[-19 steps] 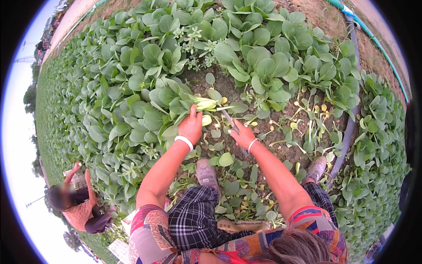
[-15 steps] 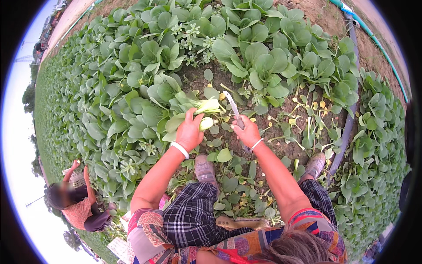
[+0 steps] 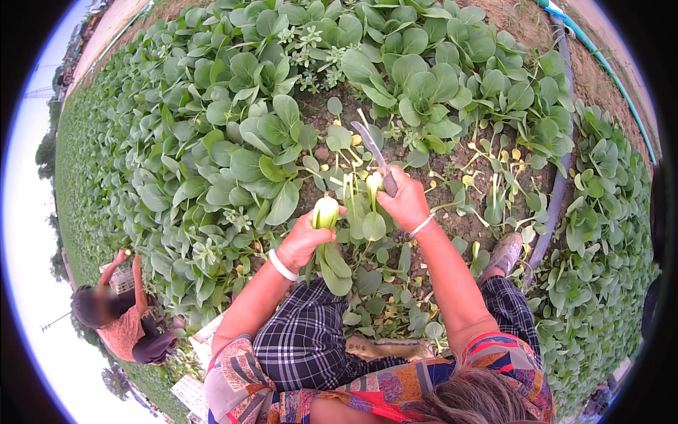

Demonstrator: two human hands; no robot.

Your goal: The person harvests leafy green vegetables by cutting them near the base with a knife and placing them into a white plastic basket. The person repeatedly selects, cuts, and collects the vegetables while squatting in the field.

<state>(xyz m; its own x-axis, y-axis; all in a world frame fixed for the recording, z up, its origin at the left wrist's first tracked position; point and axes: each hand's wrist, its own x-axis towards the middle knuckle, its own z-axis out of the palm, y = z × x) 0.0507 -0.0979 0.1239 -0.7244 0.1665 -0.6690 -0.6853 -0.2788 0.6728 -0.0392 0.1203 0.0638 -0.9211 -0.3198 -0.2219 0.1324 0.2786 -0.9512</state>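
Field [image 3: 106, 162]; left hand [image 3: 302, 239] curled round vegetable [image 3: 325, 213] (right hand [image 3: 408, 201]: knife [image 3: 371, 147]).

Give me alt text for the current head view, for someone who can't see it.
The left hand holds a leafy vegetable; the right hand holds a knife. Leafy plants grow around, and another person is at lower left.

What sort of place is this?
Probably a vegetable field: leafy green plants grow close together, a grey pipe runs between them, and the left hand holds a similar plant, the right hand a knife.
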